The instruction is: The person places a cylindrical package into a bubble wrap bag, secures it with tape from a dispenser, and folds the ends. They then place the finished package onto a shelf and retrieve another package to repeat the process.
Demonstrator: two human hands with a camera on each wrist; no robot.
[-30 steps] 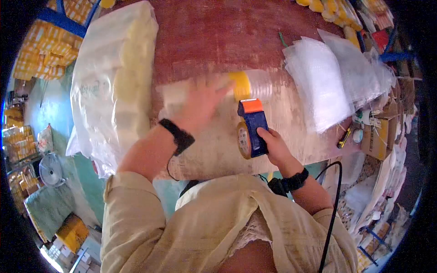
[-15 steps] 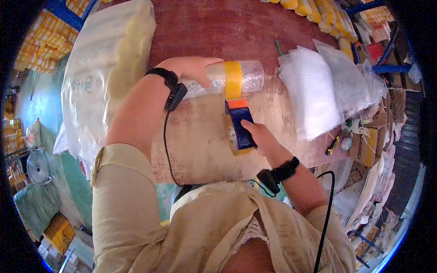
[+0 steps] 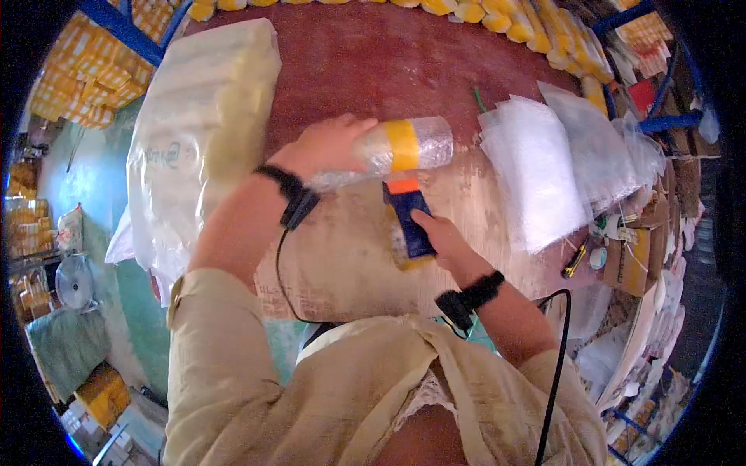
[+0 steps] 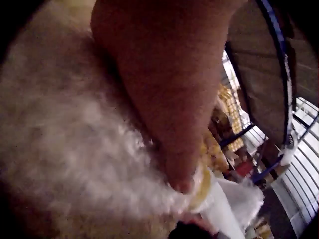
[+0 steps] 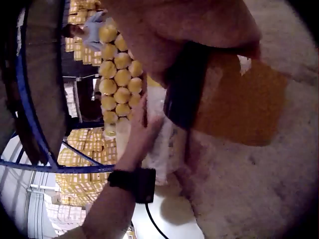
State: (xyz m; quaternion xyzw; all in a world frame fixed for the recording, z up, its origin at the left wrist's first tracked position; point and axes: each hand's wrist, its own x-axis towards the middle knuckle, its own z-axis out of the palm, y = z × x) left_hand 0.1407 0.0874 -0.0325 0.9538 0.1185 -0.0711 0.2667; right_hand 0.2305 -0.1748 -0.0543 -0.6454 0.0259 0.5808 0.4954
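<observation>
A bubble-wrapped roll (image 3: 431, 144) lies across the table, with a yellow tape band (image 3: 402, 145) around it. My left hand (image 3: 330, 147) grips the roll's left part, fingers over the far side and thumb on the near side. Close up in the left wrist view, a digit of that hand (image 4: 167, 74) presses on the blurred wrap (image 4: 94, 144). Just below the band, my right hand (image 3: 447, 241) holds a dark blue tape dispenser (image 3: 412, 225) with an orange front. The right wrist view shows its amber tape (image 5: 241, 99) beside the right hand (image 5: 199, 25).
A big plastic bag of yellowish rolls (image 3: 206, 140) stands at the left. Bubble-wrap sheets (image 3: 536, 171) lie at the right, near a yellow cutter (image 3: 574, 261) and cardboard box (image 3: 633, 256). Yellow-ended rolls (image 3: 470, 12) line the far edge. A person (image 5: 91, 32) stands in the background.
The left hand has moved right and away from me onto the roll. The dispenser has shifted slightly left; half a second ago its front met the band, now a small gap shows.
</observation>
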